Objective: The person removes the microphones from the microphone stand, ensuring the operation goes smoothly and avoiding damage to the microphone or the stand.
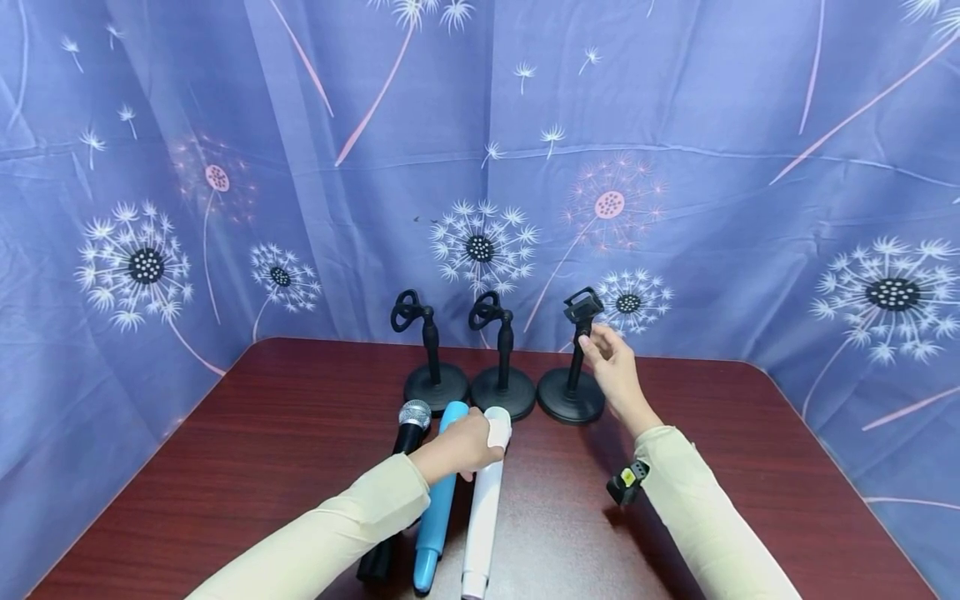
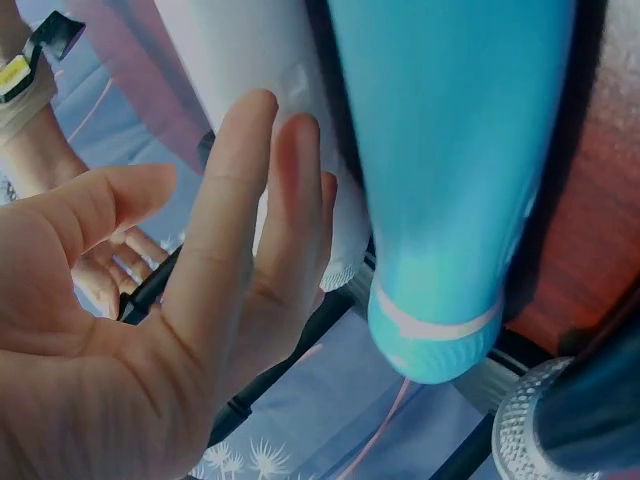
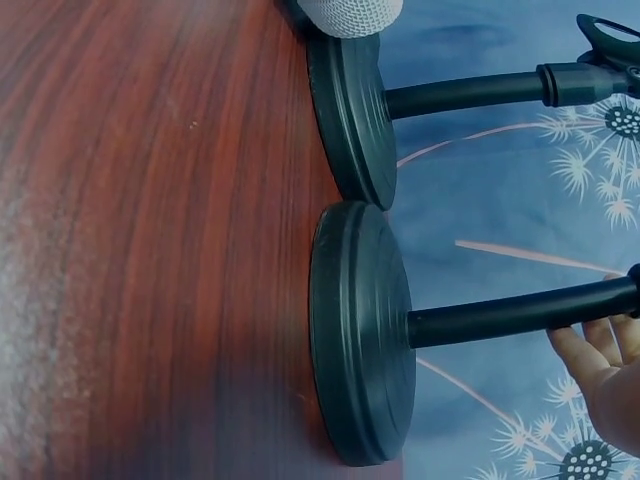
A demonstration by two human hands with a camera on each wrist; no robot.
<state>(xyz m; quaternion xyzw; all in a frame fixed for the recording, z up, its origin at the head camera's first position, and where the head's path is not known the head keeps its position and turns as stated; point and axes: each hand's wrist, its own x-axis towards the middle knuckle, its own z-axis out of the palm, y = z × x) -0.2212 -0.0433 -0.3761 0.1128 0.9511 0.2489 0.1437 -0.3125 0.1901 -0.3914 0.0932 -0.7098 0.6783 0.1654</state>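
My right hand (image 1: 615, 371) pinches the upper pole of the rightmost black microphone stand (image 1: 573, 396), whose round base sits on the table. In the right wrist view, fingers (image 3: 570, 350) meet that pole from below. My left hand (image 1: 463, 443) is over the upper part of a white microphone (image 1: 485, 508), with fingers fairly straight and thumb spread apart in the left wrist view. Beside it lies a blue microphone (image 1: 435, 517), partly under the left wrist. A black microphone with a silver mesh head (image 1: 415, 414) lies further left, its middle hidden by the sleeve.
Two more black stands, a middle one (image 1: 504, 387) and a left one (image 1: 435, 383), stand in line with the held one along the back. Behind the reddish-brown table (image 1: 315, 400) hangs a blue dandelion-print cloth (image 1: 360, 208).
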